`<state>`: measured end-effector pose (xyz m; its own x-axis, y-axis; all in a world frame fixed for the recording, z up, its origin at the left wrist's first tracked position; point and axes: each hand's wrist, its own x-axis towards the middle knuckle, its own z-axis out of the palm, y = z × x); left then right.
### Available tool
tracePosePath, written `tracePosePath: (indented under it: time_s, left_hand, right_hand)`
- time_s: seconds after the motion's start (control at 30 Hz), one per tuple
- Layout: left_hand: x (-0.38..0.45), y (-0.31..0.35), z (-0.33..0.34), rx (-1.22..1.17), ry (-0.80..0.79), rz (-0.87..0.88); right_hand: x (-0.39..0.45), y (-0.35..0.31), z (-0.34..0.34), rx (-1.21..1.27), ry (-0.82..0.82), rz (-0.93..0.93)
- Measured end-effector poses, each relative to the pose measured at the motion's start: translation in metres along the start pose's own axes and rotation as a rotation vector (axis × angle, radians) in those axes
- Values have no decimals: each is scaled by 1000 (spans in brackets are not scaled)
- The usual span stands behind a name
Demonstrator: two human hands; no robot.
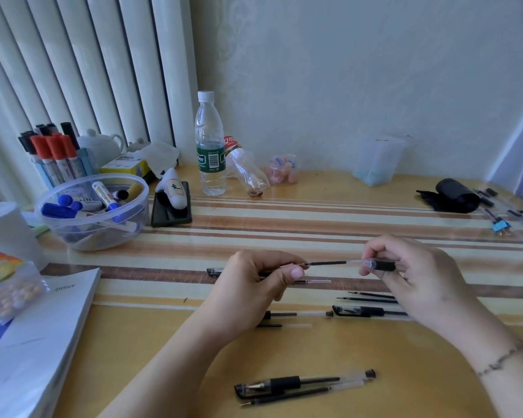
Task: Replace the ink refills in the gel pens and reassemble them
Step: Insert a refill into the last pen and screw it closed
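Note:
My left hand (261, 280) pinches one end of a thin ink refill (329, 263) that runs horizontally above the table. My right hand (414, 273) grips a clear pen barrel with a black grip (379, 264), and the refill's far end sits at the barrel's mouth. On the table below lie loose refills (372, 297), another gel pen (366, 311) and, nearest me, a capped gel pen (302, 383) with a refill (299, 395) beside it.
A clear bowl of markers (92, 211) and a cup of markers (55, 158) stand at the left, with a phone (171, 211), a water bottle (210, 146) and a paper stack (40, 336). More pen parts (507, 215) and a black roll (456, 196) lie far right.

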<state>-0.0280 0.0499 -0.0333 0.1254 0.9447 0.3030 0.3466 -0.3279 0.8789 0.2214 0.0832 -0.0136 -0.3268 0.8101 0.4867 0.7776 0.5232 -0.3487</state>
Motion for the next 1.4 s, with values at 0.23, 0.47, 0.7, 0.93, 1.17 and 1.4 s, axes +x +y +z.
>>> tracePosePath:
  time_s: [0.23, 0.47, 0.7, 0.93, 1.17, 1.4]
  left_hand:
    - [-3, 1, 1, 214, -46, 61]
    - [0, 2, -10, 74, 44, 23]
    - [1, 0, -7, 73, 19, 13]
    - [1, -2, -8, 104, -18, 16]
    - [1, -2, -9, 138, -4, 4]
    - [1, -2, -11, 179, -40, 38]
  right_hand:
    - [-4, -15, 3, -26, -88, -95]
    - [1, 6, -9, 65, -55, 88]
    - [-2, -4, -5, 257, -159, 12]
    - [-2, 0, -5, 254, -88, -25]
    - [-1, 0, -6, 286, -46, -21]
    - [-2, -1, -6, 363, -42, -30]
